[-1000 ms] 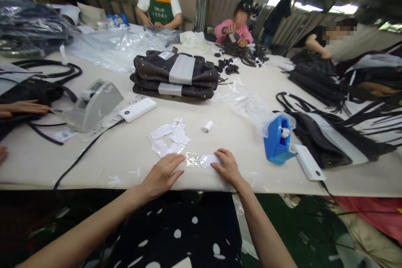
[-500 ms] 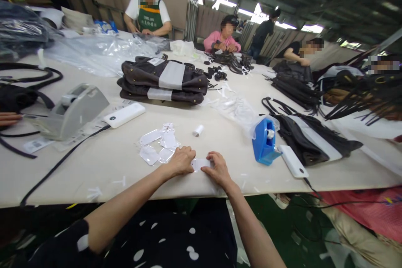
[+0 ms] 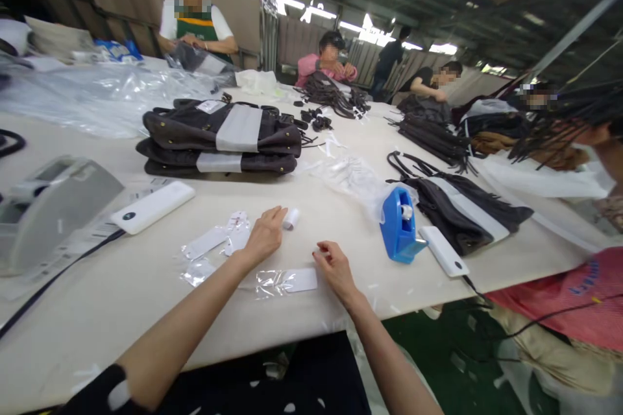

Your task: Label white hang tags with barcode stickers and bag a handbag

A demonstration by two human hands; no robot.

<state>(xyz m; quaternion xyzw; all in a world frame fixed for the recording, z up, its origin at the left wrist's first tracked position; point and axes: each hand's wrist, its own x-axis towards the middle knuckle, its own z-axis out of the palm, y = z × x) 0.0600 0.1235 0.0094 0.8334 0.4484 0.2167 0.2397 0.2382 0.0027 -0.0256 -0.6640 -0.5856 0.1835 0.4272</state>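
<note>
The table (image 3: 121,298) fills the lower frame, with stacked bags (image 3: 219,139) at upper centre and a blue dispenser (image 3: 396,224) right of centre. At centre the left hand (image 3: 265,237) lies open and empty over loose tags (image 3: 214,243). The right hand (image 3: 333,267), loosely curled, grips nothing at the right end of a sleeved tag (image 3: 292,281) at lower centre. A small roll (image 3: 291,218) sits just beside the left fingertips.

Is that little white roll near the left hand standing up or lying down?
Lying down. The small white roll rests lengthwise on the table, just past the left hand and its fingertips; nothing holds it.
</note>
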